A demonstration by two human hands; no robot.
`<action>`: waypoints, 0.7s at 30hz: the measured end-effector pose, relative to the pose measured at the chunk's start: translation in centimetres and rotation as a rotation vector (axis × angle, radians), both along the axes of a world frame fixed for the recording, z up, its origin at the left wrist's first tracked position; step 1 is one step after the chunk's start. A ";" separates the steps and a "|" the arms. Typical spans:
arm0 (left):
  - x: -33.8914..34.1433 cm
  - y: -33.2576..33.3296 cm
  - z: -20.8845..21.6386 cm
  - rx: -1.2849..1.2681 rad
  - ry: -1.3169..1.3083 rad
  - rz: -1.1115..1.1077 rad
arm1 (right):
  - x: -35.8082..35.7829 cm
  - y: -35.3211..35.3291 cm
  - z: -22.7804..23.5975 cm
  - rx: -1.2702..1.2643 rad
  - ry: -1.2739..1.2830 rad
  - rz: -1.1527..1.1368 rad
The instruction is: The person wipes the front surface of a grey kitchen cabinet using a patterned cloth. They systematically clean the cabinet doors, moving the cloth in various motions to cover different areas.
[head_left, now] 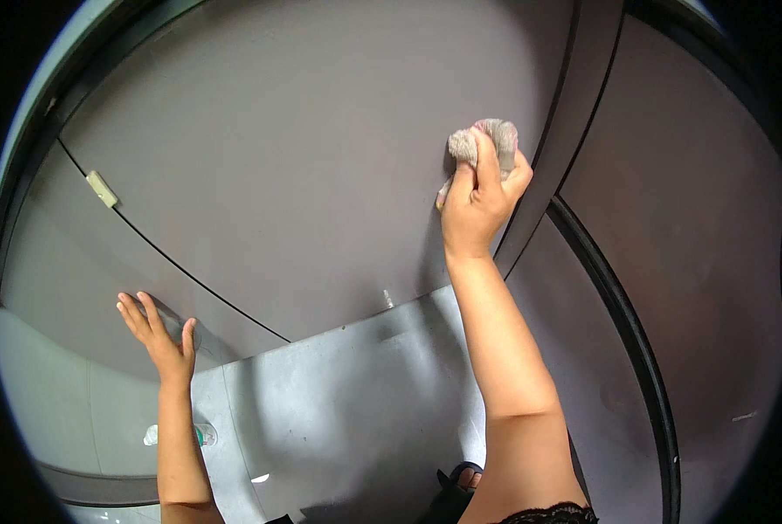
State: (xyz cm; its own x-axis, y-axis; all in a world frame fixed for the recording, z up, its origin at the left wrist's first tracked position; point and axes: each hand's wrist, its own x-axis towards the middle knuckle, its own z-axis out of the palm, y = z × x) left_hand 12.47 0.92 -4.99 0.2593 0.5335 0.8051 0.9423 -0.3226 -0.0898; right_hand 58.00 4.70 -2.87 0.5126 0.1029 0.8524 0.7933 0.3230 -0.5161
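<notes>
A crumpled greyish cloth (498,140) with touches of pink is bunched in my right hand (480,205). That hand presses it against the upper right of a large grey panel (321,148), close to the dark seam at the panel's right side. Lower on the left, my left hand (158,336) is held up with its fingers spread, empty, in front of the same grey surface. Whether its fingertips touch the panel I cannot tell.
A thin black line crosses the panel, with a small pale plastic piece (102,189) on it. A clear bottle (206,434) lies on the grey floor (339,410), partly behind my left forearm. My sandalled foot (468,477) shows below. Dark-edged panels (688,236) stand to the right.
</notes>
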 end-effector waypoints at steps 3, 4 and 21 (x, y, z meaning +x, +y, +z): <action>0.2 0.0 -0.2 0.003 0.003 0.003 | 0.3 -0.4 -1.6 -0.081 -0.092 -0.107; 0.4 0.2 0.0 0.012 -0.003 -0.008 | 0.0 -0.8 -4.4 -0.114 -0.125 -0.081; 0.5 0.3 0.1 0.039 0.023 -0.008 | -0.4 -2.4 -5.3 -0.212 -0.299 -0.103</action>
State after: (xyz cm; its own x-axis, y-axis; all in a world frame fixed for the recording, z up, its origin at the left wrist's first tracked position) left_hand 13.01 1.18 -4.92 0.2822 0.4995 0.8191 0.9373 -0.3256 -0.1244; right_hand 57.61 2.26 -8.18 0.2611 0.2539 0.9313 0.9417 0.1451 -0.3035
